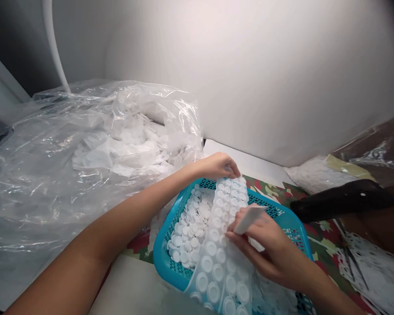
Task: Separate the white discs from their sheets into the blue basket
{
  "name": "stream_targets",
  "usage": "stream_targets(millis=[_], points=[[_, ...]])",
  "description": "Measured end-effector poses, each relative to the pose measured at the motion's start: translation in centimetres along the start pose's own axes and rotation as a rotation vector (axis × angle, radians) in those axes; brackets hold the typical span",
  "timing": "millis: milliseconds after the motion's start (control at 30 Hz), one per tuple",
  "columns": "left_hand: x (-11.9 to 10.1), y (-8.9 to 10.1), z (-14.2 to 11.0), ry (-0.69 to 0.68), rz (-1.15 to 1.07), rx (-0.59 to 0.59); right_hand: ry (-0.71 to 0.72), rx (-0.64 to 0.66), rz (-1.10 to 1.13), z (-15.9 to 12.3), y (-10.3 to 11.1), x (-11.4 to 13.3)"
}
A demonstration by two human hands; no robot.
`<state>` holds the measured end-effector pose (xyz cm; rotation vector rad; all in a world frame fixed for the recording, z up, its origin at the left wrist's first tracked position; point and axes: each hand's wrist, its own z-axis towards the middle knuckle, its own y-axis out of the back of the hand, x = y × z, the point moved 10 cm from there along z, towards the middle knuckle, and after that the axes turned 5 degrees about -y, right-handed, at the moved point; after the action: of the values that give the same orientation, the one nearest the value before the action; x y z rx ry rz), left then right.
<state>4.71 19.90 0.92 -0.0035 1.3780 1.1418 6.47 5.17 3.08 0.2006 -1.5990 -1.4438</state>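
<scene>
A long translucent sheet (211, 248) studded with rows of round white discs slopes across a blue plastic basket (167, 273). My left hand (220, 166) pinches its far end at the basket's back rim. Over the middle of the sheet, my right hand (265, 245) has its fingers closed round a flat white strip (248, 220), and its fingertips are at the discs. Many loose white discs (187, 240) lie in the basket, left of the sheet. What lies under the sheet is mostly hidden.
A big clear plastic bag (46, 153) with white pieces inside fills the left. On the right are a black curved object (344, 199), a pile of white lattice scraps (377, 271) and another filled bag (318, 173). A patterned cloth (328, 238) lies beneath the basket.
</scene>
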Motion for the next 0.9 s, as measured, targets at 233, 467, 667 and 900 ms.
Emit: stream_targets(millis=[233, 467, 667, 900], points=[[0.0, 0.0, 0.0, 0.010, 0.007, -0.004, -0.081, -0.304, 0.259, -1.1, 3.8, -2.1], [0.1, 0.0, 0.1, 0.003, -0.001, 0.004, -0.072, -0.189, 0.153, -0.5, 2.6, -1.5], [0.2, 0.0, 0.0, 0.010, 0.007, 0.001, -0.030, -0.065, 0.011, -0.1, 1.2, -0.8], [0.1, 0.0, 0.0, 0.004, 0.001, -0.005, -0.092, 0.240, -0.157, -0.2, -1.9, -1.6]])
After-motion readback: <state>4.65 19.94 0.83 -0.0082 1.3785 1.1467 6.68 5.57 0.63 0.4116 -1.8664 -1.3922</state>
